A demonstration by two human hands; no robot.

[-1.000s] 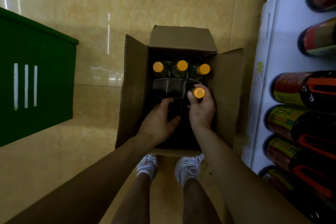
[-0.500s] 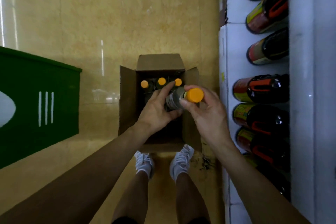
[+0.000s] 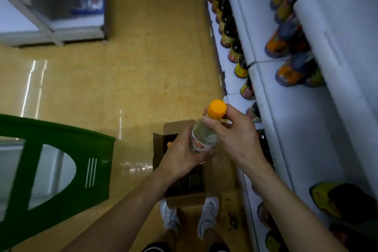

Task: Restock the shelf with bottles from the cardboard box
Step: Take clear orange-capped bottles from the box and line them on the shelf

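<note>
A clear bottle (image 3: 204, 139) with an orange cap and a red-and-white label is held in both hands, high above the open cardboard box (image 3: 157, 149) on the floor. My left hand (image 3: 182, 155) wraps the bottle's body from below. My right hand (image 3: 235, 137) grips its neck just under the cap. One orange cap of another bottle (image 3: 169, 144) shows inside the box; my hands hide most of the box. The white shelf (image 3: 286, 149) runs along the right, its tiers lined with dark bottles.
A green bin (image 3: 61, 170) stands on the tan tiled floor at left. A white display unit (image 3: 51, 26) is at the upper left. My white shoes (image 3: 208, 215) are next to the box's near edge. Dark labelled bottles (image 3: 233, 45) line the lower shelf tier.
Both hands have lifted the orange-capped bottle out of the box and well above it. The view has risen, so the box looks smaller and more shelf tiers show.
</note>
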